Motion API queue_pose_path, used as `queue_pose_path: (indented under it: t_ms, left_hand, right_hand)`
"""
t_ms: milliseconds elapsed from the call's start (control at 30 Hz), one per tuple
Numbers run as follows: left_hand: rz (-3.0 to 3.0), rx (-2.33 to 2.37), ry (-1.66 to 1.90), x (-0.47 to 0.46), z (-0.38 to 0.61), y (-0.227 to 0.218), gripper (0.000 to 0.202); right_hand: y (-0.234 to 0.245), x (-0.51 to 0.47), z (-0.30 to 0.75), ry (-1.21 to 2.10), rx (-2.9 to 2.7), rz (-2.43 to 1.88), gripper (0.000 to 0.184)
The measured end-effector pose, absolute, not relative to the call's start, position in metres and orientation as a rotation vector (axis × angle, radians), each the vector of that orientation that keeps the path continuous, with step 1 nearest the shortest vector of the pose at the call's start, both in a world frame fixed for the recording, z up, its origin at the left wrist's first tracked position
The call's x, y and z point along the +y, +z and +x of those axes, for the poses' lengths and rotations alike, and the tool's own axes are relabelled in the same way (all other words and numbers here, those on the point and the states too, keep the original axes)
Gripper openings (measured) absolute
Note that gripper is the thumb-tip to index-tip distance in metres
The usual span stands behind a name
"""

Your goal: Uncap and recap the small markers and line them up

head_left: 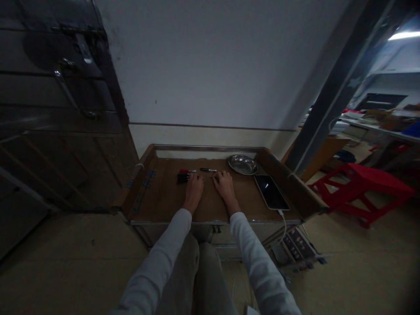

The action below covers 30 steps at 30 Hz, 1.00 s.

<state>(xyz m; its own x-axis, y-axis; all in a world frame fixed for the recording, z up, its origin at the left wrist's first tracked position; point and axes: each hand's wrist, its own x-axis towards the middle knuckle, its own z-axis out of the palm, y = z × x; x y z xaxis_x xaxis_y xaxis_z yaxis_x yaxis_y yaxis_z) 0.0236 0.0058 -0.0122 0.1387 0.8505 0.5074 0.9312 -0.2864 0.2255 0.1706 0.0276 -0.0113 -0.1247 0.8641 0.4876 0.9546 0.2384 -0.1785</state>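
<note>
Both of my hands rest palm down on a low brown table (164, 197) with raised edges. My left hand (194, 189) lies flat with its fingers stretched toward a small black object (182, 177). My right hand (224, 184) lies flat beside it, fingertips close to a thin tool on the table. Just beyond the fingers lie a red-handled screwdriver (187, 171) and a black-handled screwdriver (208, 169). Neither hand holds anything.
A metal dish (243, 164) stands at the table's back right. A dark phone (271, 192) with a white cable lies on the right side. A power strip (298, 246) sits on the floor below. A red stool (359, 186) is at the right, a dark metal door (59, 109) at the left.
</note>
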Motion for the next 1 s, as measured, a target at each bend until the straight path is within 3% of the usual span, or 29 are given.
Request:
queue_pose_path:
  t_ms: [433,767,1000]
  left_hand:
    - [-2.454,-1.6,-0.863,0.027,0.03,-0.015,0.017]
    - [-2.45,-1.446,-0.786,0.047,0.052,-0.009,0.044]
    - [-2.535,-1.384,-0.646,0.026,0.043,-0.011,0.025]
  right_hand:
    - [-0.013,0.031,0.17,-0.074,-2.156,-1.425,0.018]
    - [-0.007,0.01,0.177,-0.152,-1.775,-1.53,0.025]
    - [-0.004,0.001,0.178,-0.073,-1.778,-1.462,0.027]
